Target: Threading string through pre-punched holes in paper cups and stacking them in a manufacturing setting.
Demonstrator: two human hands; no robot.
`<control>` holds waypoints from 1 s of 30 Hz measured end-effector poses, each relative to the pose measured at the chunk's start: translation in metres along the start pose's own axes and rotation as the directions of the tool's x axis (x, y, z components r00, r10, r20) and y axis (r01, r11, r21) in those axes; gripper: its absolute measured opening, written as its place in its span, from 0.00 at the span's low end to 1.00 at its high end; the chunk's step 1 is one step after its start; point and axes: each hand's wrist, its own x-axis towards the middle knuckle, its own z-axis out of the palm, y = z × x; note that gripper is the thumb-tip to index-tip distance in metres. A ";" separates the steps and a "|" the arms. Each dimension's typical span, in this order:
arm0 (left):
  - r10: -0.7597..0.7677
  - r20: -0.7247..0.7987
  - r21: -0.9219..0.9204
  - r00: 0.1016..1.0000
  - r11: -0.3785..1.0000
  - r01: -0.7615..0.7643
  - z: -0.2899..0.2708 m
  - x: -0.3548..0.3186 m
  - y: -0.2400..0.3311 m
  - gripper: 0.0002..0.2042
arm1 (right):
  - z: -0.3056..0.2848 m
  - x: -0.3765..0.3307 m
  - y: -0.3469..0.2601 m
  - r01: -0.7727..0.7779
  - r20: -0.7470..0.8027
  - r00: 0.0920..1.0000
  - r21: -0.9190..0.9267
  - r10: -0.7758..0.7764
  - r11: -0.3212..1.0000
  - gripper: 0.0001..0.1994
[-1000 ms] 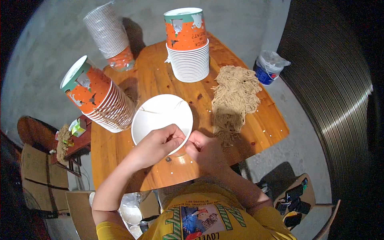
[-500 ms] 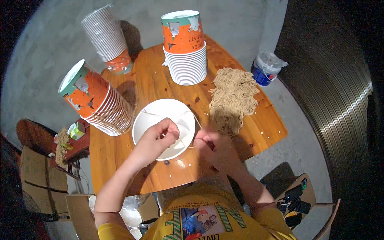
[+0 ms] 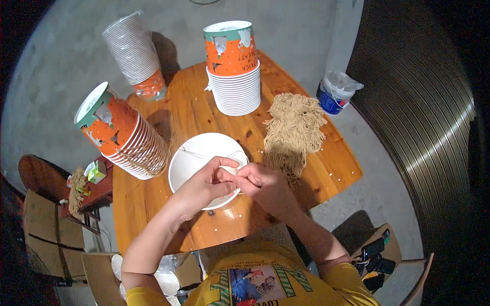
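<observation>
Grey concrete wall [image 3: 286, 30] spans the top of the frame behind your varnished wooden table [image 3: 138, 219]. At centre on it, your round paper bucket with a white inside [image 3: 184, 171] faces its mouth upward, a thin tan cord [image 3: 191, 152] showing against its upper-left wall. Your right hand [image 3: 268, 186] seems to pinch cord at the right rim; your left hand [image 3: 204, 186] curls beside it, but you cannot tell whether its grip holds any. Judging by the tan strands across its rims, the orange-and-green bucket stack [image 3: 109, 120] at left is already corded. This bucket looks unfinished; the upright orange-and-white stack [image 3: 235, 92] at top centre shows no strands, and plenty of cord remains in the tan heap [image 3: 296, 122] at right.
</observation>
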 end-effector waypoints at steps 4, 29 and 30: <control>-0.099 0.042 -0.091 0.994 0.991 0.103 -0.007 0.007 -0.003 0.15 | 0.001 0.002 0.002 -0.020 0.040 0.999 0.168 0.014 0.986 0.02; -0.093 0.062 0.035 0.994 0.995 0.091 0.003 0.010 -0.003 0.07 | -0.041 0.020 0.001 0.241 0.080 0.970 -0.282 -0.227 0.929 0.06; -0.086 0.044 0.042 0.995 0.996 0.084 0.002 0.010 -0.004 0.07 | -0.044 0.018 -0.009 0.232 0.189 0.967 -0.371 -0.171 0.899 0.06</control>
